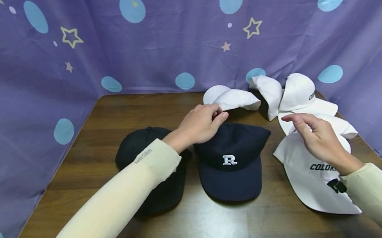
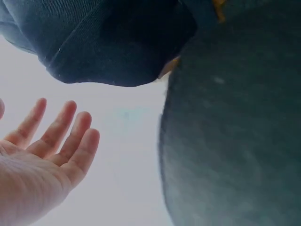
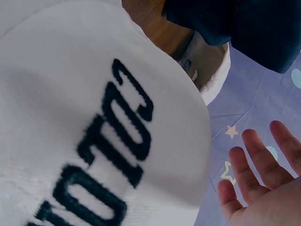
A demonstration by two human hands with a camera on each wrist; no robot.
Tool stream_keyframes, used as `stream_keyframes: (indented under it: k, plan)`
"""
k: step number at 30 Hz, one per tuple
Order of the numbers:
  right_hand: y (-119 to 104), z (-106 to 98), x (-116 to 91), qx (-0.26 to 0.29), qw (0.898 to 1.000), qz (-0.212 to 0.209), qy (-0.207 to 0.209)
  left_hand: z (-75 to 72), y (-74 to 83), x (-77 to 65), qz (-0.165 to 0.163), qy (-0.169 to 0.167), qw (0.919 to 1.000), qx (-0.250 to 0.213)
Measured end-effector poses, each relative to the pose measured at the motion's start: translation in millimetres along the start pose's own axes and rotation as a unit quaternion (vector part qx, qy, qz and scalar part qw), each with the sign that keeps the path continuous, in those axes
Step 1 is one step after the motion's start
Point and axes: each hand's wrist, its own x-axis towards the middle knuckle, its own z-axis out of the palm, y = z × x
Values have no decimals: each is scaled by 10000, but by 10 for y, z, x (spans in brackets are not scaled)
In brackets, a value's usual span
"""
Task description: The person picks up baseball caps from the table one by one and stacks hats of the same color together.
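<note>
Your navy cloth cap point(image 1: 236, 176) bears a white R point(image 1: 229, 159); left of it, a black cloth cap point(image 1: 167, 192); right, a white dark-lettered cloth cap point(image 1: 305, 178); behind, purple starred fabric point(image 1: 181, 30).

Left hand point(image 1: 200, 124), right hand point(image 1: 322, 139): fingers point(image 2: 83, 153) loosely bent

Navy cap point(image 1: 234, 175): matt cloth w/ fine ribbed weave. White cap point(image 1: 304, 178): matt cloth w/ raised, fuzzy-edged letters point(image 3: 116, 160). Tabletop point(image 1: 189, 229): smooth wood-grain, semi-gloss — curtain point(image 1: 181, 37): creased cloth, faint sheen.

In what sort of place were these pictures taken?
Probably a makeshift indoor filming corner: a patterned purple fabric backdrop hangs behind a brown wood-grain table bearing black, navy and white cloth caps.
</note>
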Motion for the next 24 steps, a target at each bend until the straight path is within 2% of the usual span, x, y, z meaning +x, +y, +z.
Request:
stream_keyframes:
  k: [7,12,16,24]
  plan:
    - [32,-74,19,-118,9999,55,-47,-83,-92,-161,-75,286,9996,-32]
    - [79,-189,35,-237,9996,107,-99,-176,-147,-277,-218,310,9993,7]
    - [124,-313,52,-514,9980,310,-209,-250,-185,-370,-316,300,9991,-13]
    - [280,-512,63,-992,9937,449,-282,-352,-286,-527,-336,396,9986,-76]
